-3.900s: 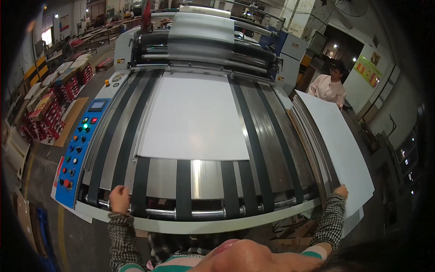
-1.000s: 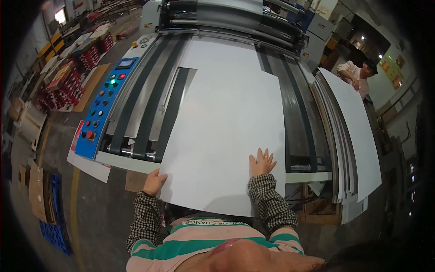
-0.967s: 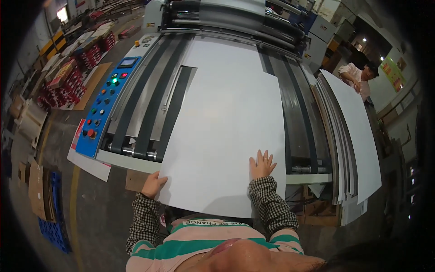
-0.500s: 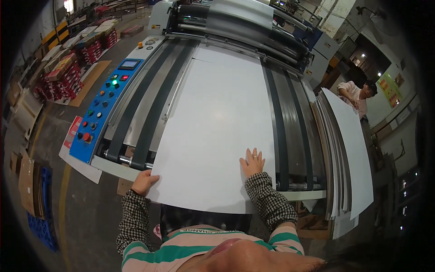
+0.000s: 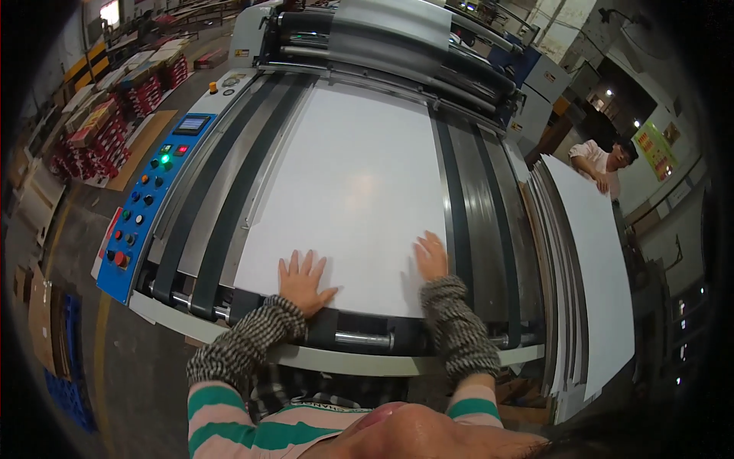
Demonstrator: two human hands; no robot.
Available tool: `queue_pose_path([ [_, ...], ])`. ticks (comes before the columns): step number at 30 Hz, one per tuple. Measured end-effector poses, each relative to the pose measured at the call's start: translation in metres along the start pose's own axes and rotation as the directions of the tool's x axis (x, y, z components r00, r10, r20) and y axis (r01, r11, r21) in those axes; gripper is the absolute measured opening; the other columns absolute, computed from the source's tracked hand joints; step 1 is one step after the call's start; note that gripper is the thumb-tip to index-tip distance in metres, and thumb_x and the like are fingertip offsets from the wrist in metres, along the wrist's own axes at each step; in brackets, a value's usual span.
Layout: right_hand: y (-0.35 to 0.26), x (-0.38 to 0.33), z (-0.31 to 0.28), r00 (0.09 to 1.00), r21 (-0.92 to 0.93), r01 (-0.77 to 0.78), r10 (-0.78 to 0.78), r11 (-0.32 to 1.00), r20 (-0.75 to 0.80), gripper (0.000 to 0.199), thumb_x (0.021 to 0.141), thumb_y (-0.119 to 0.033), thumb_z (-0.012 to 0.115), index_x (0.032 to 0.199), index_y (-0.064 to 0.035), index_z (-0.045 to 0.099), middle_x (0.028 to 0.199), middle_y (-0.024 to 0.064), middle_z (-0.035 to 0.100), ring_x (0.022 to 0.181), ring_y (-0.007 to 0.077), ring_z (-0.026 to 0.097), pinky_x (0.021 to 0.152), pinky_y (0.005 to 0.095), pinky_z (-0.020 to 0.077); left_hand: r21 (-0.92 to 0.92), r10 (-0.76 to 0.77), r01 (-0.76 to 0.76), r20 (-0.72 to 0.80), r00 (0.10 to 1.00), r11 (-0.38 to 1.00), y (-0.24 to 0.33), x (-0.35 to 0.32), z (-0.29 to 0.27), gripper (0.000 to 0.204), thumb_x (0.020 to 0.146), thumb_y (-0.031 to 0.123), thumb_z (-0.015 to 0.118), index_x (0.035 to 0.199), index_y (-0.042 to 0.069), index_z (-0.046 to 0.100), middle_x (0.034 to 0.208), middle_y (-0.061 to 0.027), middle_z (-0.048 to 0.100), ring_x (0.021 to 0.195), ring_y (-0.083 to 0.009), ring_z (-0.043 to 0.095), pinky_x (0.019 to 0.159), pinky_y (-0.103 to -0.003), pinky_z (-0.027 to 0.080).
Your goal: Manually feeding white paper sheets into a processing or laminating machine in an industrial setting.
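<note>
A large white sheet lies flat on the belts of a big feeding machine. My left hand presses flat on the sheet's near edge, fingers spread. Farther right on the same edge, my right hand also rests palm down. Neither hand holds anything. Both forearms wear checked sleeves over a striped top.
A blue control panel with coloured buttons runs along the machine's left side. A stack of white sheets leans at the right, where another person stands. Rollers cross the far end. Piles of red-and-white goods stand on the floor at left.
The sheet has slid away from me onto the belts. Both hands went forward with it; my left hand moved from the sheet's left corner onto its top.
</note>
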State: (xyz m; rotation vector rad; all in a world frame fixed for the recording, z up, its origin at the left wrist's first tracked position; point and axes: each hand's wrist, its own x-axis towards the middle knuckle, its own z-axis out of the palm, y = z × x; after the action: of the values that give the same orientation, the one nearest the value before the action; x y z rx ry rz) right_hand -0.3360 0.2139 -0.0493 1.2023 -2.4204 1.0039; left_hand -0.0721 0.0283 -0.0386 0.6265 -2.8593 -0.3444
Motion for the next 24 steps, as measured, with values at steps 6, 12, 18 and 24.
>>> queue_pose_path([
  [6, 0.127, -0.068, -0.248, 0.897, -0.786, -0.346, -0.065, 0.512, -0.437, 0.009, 0.071, -0.008, 0.048, 0.078, -0.002, 0.05, 0.076, 0.0119, 0.05, 0.073, 0.0286, 0.05, 0.067, 0.0407, 0.0391, 0.063, -0.11, 0.104, 0.096, 0.989, 0.993, -0.007, 0.06, 0.003, 0.066, 0.078, 0.051, 0.039, 0.127, 0.007, 0.03, 0.135, -0.0156, 0.018, 0.125, -0.0344, 0.009, 0.098, -0.054, 0.003],
  [12, 0.123, -0.158, -0.388, 0.27, -0.599, -0.738, 0.678, -0.31, -0.683, 0.046, 0.077, -0.025, 0.057, 0.118, -0.0117, 0.043, 0.121, 0.0136, 0.042, 0.108, 0.0265, 0.043, 0.089, 0.0439, 0.0343, 0.01, -0.322, 0.324, -0.067, 0.944, 0.946, 0.003, 0.093, 0.01, 0.055, 0.074, 0.034, 0.054, 0.116, 0.001, 0.041, 0.128, -0.0222, 0.027, 0.121, -0.0374, 0.019, 0.097, -0.054, 0.01],
  [18, 0.074, -0.137, -0.231, 0.718, -0.609, -0.57, 0.695, 0.552, -0.043, 0.024, 0.071, -0.016, 0.046, 0.082, 0.0034, 0.055, 0.081, 0.0246, 0.054, 0.081, 0.0388, 0.052, 0.07, 0.047, 0.0418, -0.296, 0.123, -0.107, 0.038, 0.992, 0.949, 0.075, 0.018, 0.014, 0.041, 0.074, 0.029, 0.055, 0.103, 0.0, 0.05, 0.115, -0.0216, 0.043, 0.111, -0.0334, 0.037, 0.093, -0.045, 0.028],
  [24, -0.059, -0.117, 0.004, 0.904, -0.021, -0.416, 0.411, 0.909, -0.121, 0.022, 0.074, -0.009, 0.044, 0.089, 0.0055, 0.052, 0.088, 0.024, 0.053, 0.086, 0.0376, 0.049, 0.077, 0.0406, 0.0397, -0.695, 0.28, 0.144, 0.458, 0.844, 0.705, 0.117, -0.054, -0.007, 0.05, 0.078, 0.03, 0.055, 0.114, -0.002, 0.044, 0.105, -0.0217, 0.053, 0.097, -0.0297, 0.052, 0.081, -0.034, 0.042],
])
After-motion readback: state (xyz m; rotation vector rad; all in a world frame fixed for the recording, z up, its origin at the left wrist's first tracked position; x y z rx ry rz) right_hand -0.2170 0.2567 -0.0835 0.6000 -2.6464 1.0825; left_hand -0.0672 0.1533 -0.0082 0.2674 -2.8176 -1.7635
